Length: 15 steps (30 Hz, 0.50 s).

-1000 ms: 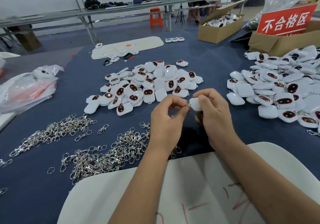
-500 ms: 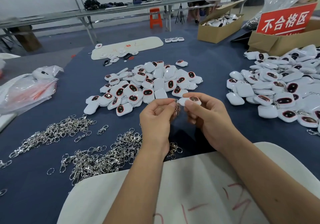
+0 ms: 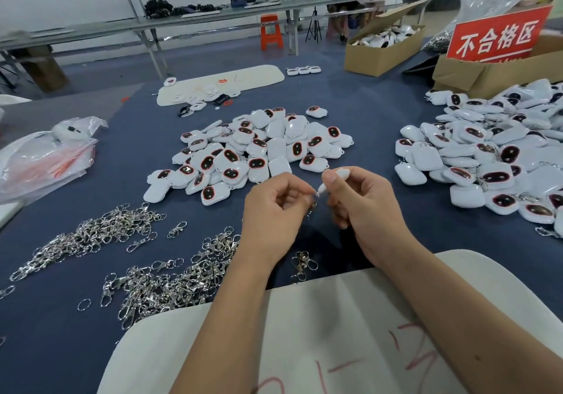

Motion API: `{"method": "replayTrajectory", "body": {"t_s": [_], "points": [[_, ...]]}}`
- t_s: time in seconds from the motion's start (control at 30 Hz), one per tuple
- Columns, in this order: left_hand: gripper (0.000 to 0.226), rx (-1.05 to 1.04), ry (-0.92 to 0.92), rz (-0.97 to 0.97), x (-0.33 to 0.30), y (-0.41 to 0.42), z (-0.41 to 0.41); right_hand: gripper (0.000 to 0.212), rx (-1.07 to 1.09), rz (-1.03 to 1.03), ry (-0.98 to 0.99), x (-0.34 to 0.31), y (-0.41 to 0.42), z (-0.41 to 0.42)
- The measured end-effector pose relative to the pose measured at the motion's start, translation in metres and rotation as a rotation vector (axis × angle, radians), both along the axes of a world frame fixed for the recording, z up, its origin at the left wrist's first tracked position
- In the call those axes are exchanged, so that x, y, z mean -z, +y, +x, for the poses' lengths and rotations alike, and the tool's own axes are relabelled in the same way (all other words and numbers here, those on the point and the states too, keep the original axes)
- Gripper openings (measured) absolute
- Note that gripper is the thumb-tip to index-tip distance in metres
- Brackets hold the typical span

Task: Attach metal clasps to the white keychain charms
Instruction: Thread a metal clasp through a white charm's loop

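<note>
Covering the scene: a blue surface [image 3: 380, 113] spread with parts, two bare hands working above its near edge.
Right heap: charms [image 3: 487, 162] piled at the right, some with metal showing among them, so probably the finished ones.
Middle heap: loose charms [image 3: 253, 153] lying just beyond the hands, most likely awaiting clasps.
Clasp piles: tangled clasps [image 3: 170, 284] at the near left, touching one another in loose drifts.
Board: a white board [image 3: 304, 332] under the forearms at the near edge.
Right hand [image 3: 365, 208]: grip clamped on one charm [image 3: 339, 175], thumb and fingers pinching its body, its small loop end pointing towards the left hand.
Left hand [image 3: 274, 211]: grip closed on a clasp [image 3: 312, 208], fingertips pinching its ring, the rest hanging below and partly hidden.
Gap: ring and loop almost meet; whether they touch cannot be told.
Handling, charm: likely light, stiff and smooth, so slippery; best held by the flat faces, leaving the loop free.
Handling, clasp: light, hard, springy at the ring; hold near the split, and expect it to swing.
</note>
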<state>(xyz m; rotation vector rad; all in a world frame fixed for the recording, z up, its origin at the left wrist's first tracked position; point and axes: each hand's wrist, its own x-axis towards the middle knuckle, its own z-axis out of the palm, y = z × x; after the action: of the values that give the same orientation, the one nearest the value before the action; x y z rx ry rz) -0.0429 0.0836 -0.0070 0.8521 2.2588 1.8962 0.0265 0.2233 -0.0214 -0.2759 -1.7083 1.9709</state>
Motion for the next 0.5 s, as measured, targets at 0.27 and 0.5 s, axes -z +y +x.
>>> {"method": "replayTrajectory", "body": {"t_s": [0.27,0.5], "points": [[0.010,0.001,-0.323,0.219,0.000,0.015,0.015,0.018,-0.011,-0.083,0.099,-0.004,-0.002,0.001],[0.010,0.002,-0.627,0.467,-0.007,0.015,0.018,0.005,-0.032,-0.053,0.118,-0.003,0.000,0.000]]}}
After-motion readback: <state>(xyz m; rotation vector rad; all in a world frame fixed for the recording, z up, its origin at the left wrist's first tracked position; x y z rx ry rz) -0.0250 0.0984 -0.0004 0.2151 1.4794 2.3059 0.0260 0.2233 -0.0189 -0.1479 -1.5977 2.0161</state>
